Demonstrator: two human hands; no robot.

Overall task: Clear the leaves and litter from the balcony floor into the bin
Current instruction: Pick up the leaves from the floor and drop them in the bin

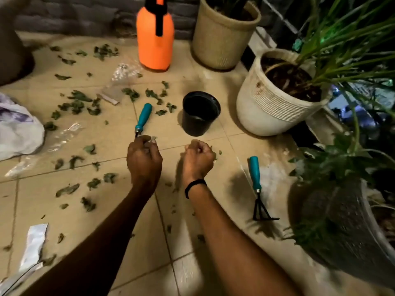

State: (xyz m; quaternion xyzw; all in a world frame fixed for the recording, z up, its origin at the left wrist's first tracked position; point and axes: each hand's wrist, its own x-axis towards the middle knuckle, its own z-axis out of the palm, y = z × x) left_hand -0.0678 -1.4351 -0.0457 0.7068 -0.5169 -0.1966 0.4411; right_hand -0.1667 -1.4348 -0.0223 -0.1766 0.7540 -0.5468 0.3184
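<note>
Both forearms reach in from the bottom edge over the tiled floor (183,263). The hands are side by side but apart, just short of the bin (201,113).

Left hand (144,155): fingers curled, fingertips pinching what looks like a small pale scrap (153,140).

Right hand (198,157): fingers curled into a loose fist. Whether it encloses anything cannot be told, though green bits show at its outer edge. A black wristband (195,185) circles that wrist.

The bin is a small, round, tapered black plastic pot, upright with its mouth open. It probably stands within arm's reach so that each pickup travels a short path.

Leaves (79,99) are dark green, crumpled and matte, and are scattered mostly left of the bin and hands. Litter includes glossy clear wrappers (123,76) and a flat white paper strip (35,244).

A teal-handled tool (143,116) lies just beyond the left hand, its head hidden. A hand rake (256,189) with black prongs lies to the right.

Most debris remains on the floor, so the task appears to be at an early stage.
</note>
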